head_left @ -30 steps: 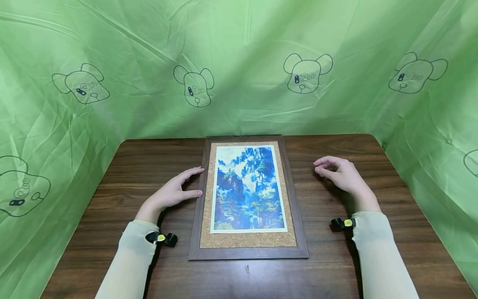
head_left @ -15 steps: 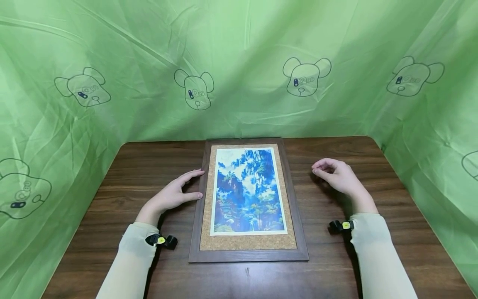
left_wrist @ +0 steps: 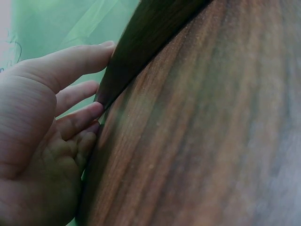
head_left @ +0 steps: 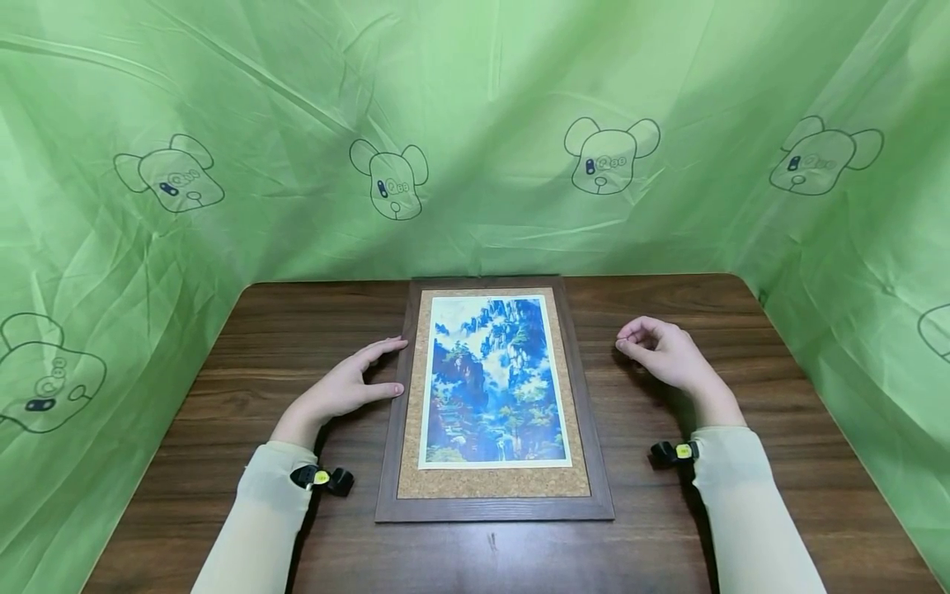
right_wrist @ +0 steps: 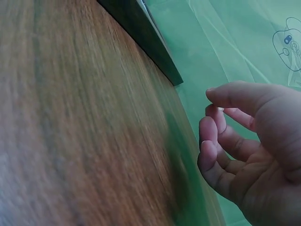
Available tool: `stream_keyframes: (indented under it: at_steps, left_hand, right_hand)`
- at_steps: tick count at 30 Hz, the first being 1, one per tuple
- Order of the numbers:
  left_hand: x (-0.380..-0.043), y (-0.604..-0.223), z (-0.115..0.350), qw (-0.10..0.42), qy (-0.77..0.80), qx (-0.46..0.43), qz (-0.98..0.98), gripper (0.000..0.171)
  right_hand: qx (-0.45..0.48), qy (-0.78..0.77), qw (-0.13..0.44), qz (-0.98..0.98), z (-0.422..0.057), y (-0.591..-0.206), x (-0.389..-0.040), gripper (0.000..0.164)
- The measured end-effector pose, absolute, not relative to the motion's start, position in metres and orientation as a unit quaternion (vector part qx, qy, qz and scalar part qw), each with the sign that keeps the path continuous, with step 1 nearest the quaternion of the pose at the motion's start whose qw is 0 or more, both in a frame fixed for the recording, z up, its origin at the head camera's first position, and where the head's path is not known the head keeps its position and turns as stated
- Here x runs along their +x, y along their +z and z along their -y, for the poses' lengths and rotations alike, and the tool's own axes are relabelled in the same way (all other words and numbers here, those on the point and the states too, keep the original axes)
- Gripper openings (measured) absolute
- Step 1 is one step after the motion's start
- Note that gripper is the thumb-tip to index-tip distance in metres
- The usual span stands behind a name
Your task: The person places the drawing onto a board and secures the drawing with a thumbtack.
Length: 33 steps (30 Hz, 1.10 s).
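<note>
A brown wooden picture frame [head_left: 496, 508] with a cork board [head_left: 493, 483] inside it lies in the middle of the table. On the cork is a white-bordered print [head_left: 496, 379] of blue mountains, mist and trees. My left hand [head_left: 341, 386] rests at the left side of the frame, thumb and fingertips against its edge; the left wrist view shows thumb [left_wrist: 80, 61] and fingers apart along that edge. To the right of the frame, apart from it, my right hand [head_left: 664, 355] is over the table with loosely curled fingers and the thumb near the index finger; nothing shows between them.
The dark wood-grain table [head_left: 260, 346] reaches back to a green cloth [head_left: 490, 206] printed with bear heads, which closes off the back and both sides. Black wrist cameras [head_left: 671, 454] sit by both pale sleeves [head_left: 750, 495].
My right hand has moved slightly left toward the frame, its thumb and index finger drawing closer together. The left hand stays on the frame's edge. The head view has tilted up slightly.
</note>
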<state>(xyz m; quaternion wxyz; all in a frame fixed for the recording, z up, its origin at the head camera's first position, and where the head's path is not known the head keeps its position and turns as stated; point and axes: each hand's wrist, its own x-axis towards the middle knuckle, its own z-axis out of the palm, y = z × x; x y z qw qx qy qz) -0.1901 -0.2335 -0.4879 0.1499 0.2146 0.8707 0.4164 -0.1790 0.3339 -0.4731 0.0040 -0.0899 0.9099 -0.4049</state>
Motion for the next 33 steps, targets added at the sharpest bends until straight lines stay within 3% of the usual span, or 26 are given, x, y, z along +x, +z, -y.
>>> stream_keyframes:
  at_steps: [12, 33]
  left_hand:
    - [-0.1903, -0.4879, 0.2337, 0.15, 0.415, 0.213, -0.872, 0.081]
    - [-0.1891, -0.486, 0.2327, 0.153, 0.414, 0.211, -0.872, 0.082]
  right_hand:
    - [-0.079, -0.413, 0.02, -0.907, -0.3312, -0.468, -0.1784, 0.023]
    - [-0.098, -0.401, -0.004, -0.911, -0.3245, -0.4684, -0.1787, 0.018]
